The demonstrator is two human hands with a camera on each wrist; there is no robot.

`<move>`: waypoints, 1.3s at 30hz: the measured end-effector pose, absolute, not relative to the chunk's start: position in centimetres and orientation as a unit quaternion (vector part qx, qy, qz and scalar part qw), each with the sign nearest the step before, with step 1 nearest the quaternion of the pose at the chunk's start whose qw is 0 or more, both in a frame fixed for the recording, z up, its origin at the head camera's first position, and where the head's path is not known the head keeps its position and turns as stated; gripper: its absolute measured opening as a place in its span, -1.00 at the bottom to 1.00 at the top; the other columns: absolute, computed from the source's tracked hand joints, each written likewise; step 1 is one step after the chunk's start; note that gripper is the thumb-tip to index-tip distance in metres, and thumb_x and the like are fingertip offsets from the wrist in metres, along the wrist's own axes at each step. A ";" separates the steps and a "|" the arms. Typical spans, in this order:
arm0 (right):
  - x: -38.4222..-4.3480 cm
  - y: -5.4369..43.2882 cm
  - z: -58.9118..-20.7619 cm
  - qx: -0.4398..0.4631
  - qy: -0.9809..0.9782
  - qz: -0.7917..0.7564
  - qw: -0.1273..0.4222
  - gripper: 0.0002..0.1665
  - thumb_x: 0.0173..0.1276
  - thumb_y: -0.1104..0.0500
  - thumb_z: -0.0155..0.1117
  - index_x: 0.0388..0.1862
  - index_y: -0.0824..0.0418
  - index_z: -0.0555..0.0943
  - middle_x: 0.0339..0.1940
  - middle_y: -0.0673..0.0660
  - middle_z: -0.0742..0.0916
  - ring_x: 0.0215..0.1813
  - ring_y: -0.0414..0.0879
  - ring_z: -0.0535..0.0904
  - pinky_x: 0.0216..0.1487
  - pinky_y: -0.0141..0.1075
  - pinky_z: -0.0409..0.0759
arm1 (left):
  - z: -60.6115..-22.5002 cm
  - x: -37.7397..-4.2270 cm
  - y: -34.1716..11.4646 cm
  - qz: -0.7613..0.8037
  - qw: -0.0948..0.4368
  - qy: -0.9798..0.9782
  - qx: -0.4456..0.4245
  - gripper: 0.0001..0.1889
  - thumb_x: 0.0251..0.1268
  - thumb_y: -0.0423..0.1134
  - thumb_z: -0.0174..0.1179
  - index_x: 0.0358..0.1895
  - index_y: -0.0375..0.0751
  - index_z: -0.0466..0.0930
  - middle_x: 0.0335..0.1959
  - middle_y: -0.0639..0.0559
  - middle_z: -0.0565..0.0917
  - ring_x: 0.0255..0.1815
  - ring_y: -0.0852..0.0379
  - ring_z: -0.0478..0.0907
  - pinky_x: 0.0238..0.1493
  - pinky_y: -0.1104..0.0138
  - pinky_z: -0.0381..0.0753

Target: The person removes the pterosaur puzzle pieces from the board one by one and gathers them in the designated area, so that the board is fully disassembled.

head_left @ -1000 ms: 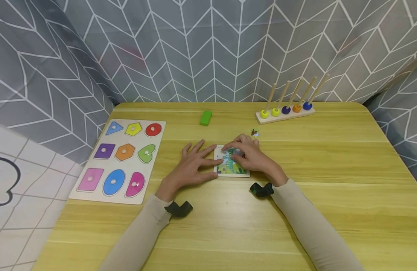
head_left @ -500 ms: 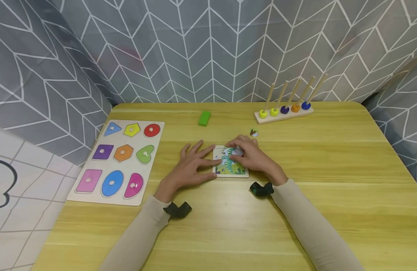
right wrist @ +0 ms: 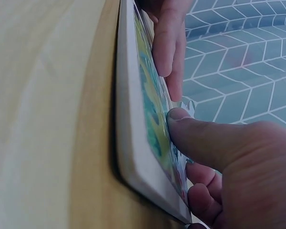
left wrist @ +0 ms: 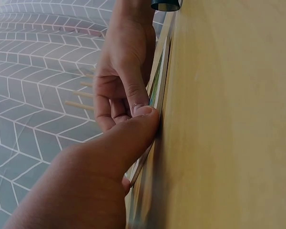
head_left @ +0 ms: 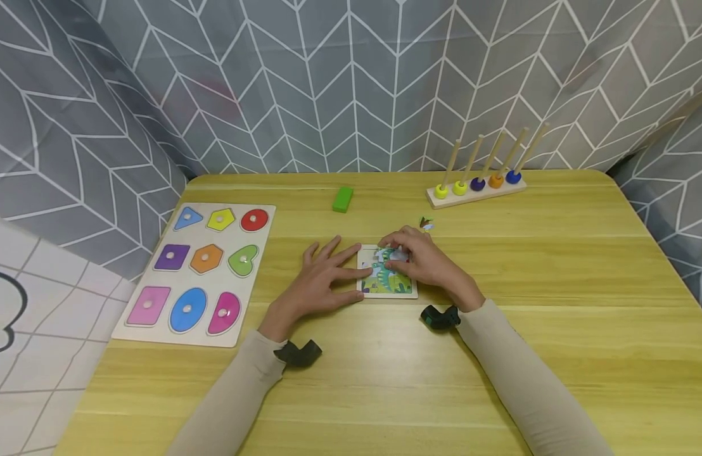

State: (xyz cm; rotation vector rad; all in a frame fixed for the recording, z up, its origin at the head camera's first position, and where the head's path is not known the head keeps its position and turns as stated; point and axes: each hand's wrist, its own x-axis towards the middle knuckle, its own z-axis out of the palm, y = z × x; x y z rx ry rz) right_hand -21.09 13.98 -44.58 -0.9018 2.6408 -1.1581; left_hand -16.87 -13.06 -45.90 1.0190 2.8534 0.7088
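Note:
A small dinosaur jigsaw puzzle in a pale wooden tray [head_left: 388, 296] lies flat in front of me. My left hand [head_left: 321, 278] is spread at its left side, with fingertips touching the tray's edge and surface. Over the upper right of the tray, my right hand [head_left: 422, 258] pinches a puzzle piece between thumb and fingers. In the right wrist view this white and teal piece [right wrist: 188, 109] pokes up past the thumb, slightly raised; the hand hides much of it. Another loose puzzle piece [head_left: 426, 223], brown and green, lies on the table just beyond the right hand.
On the left lies a knobbed shape board [head_left: 185, 273] with several coloured shapes. A green block [head_left: 343, 199] sits toward the back. Behind on the right stands a peg stacker [head_left: 476, 195] with coloured beads. A grey patterned curtain [head_left: 351, 88] hangs along the table's far edge.
The right index finger has drawn back a little from the tray's upper left, baring more of the puzzle. The left hand stays in place. The head view has shifted slightly.

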 end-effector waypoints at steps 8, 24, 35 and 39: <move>-21.0 13.9 -44.7 -0.296 0.874 -0.382 0.046 -0.59 0.33 0.19 0.46 0.14 0.16 0.63 -0.13 0.14 0.65 -0.11 -0.02 0.49 -0.01 -0.13 0.23 | -45.9 -16.8 -13.1 0.229 0.015 0.917 0.327 -0.50 0.35 0.25 0.22 0.33 0.36 0.58 0.63 0.13 0.24 0.71 -0.24 -0.10 0.53 -0.32 -0.24; -21.2 14.2 -45.0 -0.302 0.864 -0.401 0.040 -0.67 0.39 0.28 0.36 0.13 0.19 0.68 -0.17 0.15 0.65 -0.17 -0.02 0.46 -0.02 -0.18 0.26 | -46.1 -16.9 -13.1 0.227 0.018 0.917 0.326 -0.51 0.36 0.26 0.20 0.34 0.37 0.56 0.64 0.15 0.23 0.71 -0.23 -0.10 0.53 -0.32 -0.26; -21.3 14.2 -45.3 -0.290 0.851 -0.436 0.047 -0.69 0.43 0.30 0.32 0.11 0.17 0.74 -0.22 0.12 0.68 -0.21 -0.06 0.44 -0.10 -0.22 0.36 | -46.0 -16.9 -13.1 0.228 0.015 0.917 0.328 -0.50 0.36 0.27 0.20 0.33 0.38 0.56 0.64 0.14 0.23 0.71 -0.24 -0.11 0.53 -0.31 -0.26; -21.4 14.1 -45.3 -0.286 0.845 -0.449 0.051 -0.70 0.43 0.29 0.32 0.12 0.16 0.74 -0.25 0.12 0.68 -0.22 -0.06 0.43 -0.13 -0.25 0.39 | -46.0 -16.9 -13.1 0.224 0.016 0.918 0.327 -0.50 0.36 0.27 0.19 0.34 0.38 0.56 0.64 0.14 0.22 0.71 -0.23 -0.11 0.53 -0.32 -0.26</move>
